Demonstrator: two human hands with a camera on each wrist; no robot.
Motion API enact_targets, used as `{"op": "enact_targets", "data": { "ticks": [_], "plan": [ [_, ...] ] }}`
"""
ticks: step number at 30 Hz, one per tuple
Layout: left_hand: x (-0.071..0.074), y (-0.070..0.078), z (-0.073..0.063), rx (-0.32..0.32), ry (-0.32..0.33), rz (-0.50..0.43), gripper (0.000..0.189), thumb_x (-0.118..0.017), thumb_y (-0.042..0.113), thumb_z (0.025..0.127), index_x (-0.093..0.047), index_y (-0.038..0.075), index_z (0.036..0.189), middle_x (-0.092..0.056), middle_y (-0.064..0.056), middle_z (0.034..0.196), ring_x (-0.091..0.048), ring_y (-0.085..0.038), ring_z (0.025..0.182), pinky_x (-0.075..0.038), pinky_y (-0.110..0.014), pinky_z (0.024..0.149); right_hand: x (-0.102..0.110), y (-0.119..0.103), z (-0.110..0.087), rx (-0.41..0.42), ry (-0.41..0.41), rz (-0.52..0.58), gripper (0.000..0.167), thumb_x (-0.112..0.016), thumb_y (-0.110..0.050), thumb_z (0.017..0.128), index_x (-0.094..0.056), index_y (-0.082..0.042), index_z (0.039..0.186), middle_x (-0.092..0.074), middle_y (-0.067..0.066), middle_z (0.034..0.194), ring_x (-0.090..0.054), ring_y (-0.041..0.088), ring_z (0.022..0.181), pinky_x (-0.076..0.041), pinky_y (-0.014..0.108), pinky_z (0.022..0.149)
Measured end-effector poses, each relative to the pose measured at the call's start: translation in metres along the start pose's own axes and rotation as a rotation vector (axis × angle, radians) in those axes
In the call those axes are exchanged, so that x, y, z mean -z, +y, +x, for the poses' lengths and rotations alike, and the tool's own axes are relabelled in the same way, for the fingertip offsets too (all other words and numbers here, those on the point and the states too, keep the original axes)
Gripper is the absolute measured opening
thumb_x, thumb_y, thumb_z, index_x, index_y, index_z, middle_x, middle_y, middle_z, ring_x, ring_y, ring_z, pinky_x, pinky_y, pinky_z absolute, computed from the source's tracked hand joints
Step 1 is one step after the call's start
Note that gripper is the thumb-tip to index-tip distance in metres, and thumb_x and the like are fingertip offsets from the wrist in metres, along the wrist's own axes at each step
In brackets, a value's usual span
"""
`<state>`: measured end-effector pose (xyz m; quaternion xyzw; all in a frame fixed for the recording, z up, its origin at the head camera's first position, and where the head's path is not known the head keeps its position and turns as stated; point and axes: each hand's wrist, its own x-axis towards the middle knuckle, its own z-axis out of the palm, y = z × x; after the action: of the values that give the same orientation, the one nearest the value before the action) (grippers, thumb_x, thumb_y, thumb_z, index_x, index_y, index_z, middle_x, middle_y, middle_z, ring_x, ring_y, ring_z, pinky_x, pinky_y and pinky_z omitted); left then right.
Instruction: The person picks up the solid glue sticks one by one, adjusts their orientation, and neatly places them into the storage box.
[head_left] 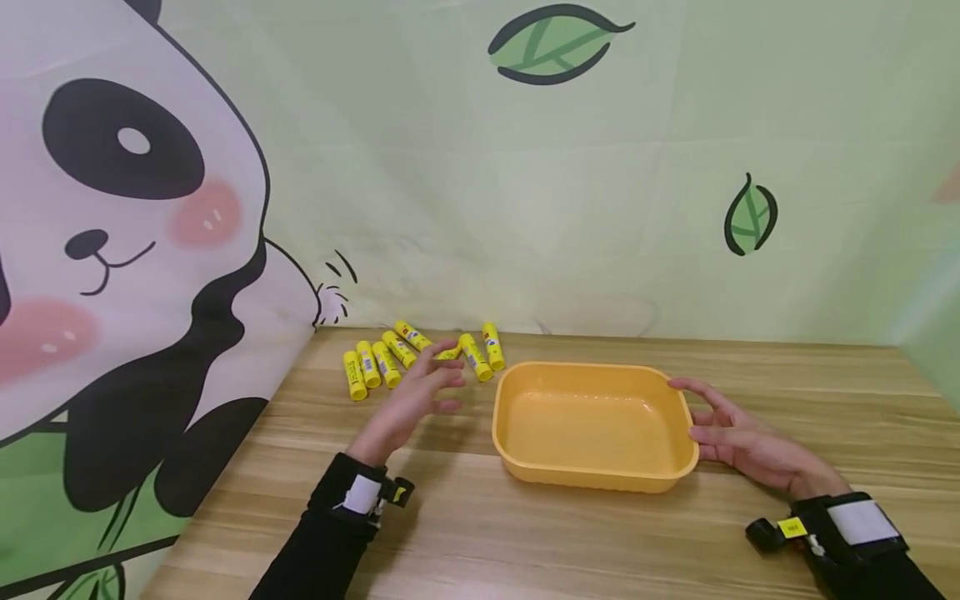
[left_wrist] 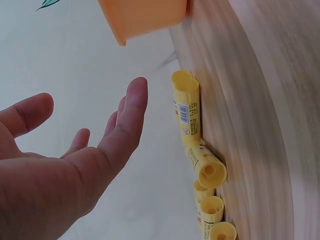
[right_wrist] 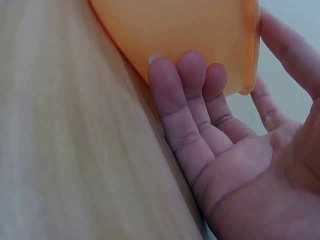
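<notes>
An orange plastic basin (head_left: 592,425) with a rounded rectangular rim stands on the table, with nothing inside it. My right hand (head_left: 750,442) touches its right end. In the right wrist view several fingertips (right_wrist: 167,82) rest against the basin's outer wall (right_wrist: 185,30), and the thumb is at the rim. To the left of the basin, my left hand (head_left: 412,396) hovers with fingers spread, holding nothing. Several yellow glue sticks (head_left: 355,375) lie in a loose row behind and left of that hand, which partly hides one. The left wrist view shows glue sticks (left_wrist: 189,110) beside the fingers, apart from them.
The wood-grain table (head_left: 465,533) ends at a pale green backdrop (head_left: 585,250) printed with leaves and a panda (head_left: 135,250). Two glue sticks, one of them the rearmost glue stick (head_left: 493,346), lie close to the basin's back left corner. Each wrist wears a strapped camera.
</notes>
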<state>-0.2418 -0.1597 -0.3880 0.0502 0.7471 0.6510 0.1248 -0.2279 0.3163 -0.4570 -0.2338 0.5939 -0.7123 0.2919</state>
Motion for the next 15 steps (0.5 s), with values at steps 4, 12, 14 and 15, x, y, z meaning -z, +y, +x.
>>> {"op": "enact_targets", "data": {
  "ticks": [4,12,14,15],
  "plan": [
    [0.002,0.001,0.000,-0.002,0.013,-0.009,0.052,-0.046,0.018,0.110,-0.030,0.014,0.160,-0.039,-0.024,0.158,-0.047,-0.040,0.137,-0.046,-0.058,0.109,0.000,0.000,0.000,-0.020,0.033,-0.023,0.059,-0.044,-0.001,0.109,-0.032,-0.035,0.156,-0.061,0.008,0.139,-0.067,0.026,0.120,-0.054,0.040,0.101],
    [0.020,0.005,0.000,-0.017,0.045,-0.028,0.051,-0.042,0.017,0.112,-0.028,0.011,0.160,-0.035,-0.025,0.158,-0.042,-0.043,0.141,-0.045,-0.058,0.110,0.000,0.001,0.001,-0.019,0.035,-0.009,0.058,-0.044,-0.001,0.109,-0.032,-0.035,0.156,-0.061,0.007,0.139,-0.066,0.026,0.121,-0.054,0.040,0.102],
    [0.024,0.005,0.000,-0.015,0.054,-0.036,0.050,-0.041,0.018,0.112,-0.028,0.012,0.160,-0.035,-0.024,0.158,-0.042,-0.043,0.141,-0.044,-0.058,0.110,0.001,0.001,0.000,-0.014,0.028,-0.002,0.059,-0.044,-0.001,0.109,-0.032,-0.035,0.156,-0.061,0.008,0.139,-0.066,0.026,0.121,-0.054,0.040,0.102],
    [0.025,0.005,0.000,-0.014,0.058,-0.044,0.049,-0.041,0.018,0.112,-0.028,0.013,0.159,-0.035,-0.023,0.158,-0.042,-0.043,0.141,-0.044,-0.059,0.110,0.000,0.001,0.000,-0.012,0.022,0.003,0.059,-0.043,0.000,0.109,-0.032,-0.035,0.156,-0.061,0.008,0.139,-0.066,0.026,0.121,-0.054,0.040,0.102]
  ]
}}
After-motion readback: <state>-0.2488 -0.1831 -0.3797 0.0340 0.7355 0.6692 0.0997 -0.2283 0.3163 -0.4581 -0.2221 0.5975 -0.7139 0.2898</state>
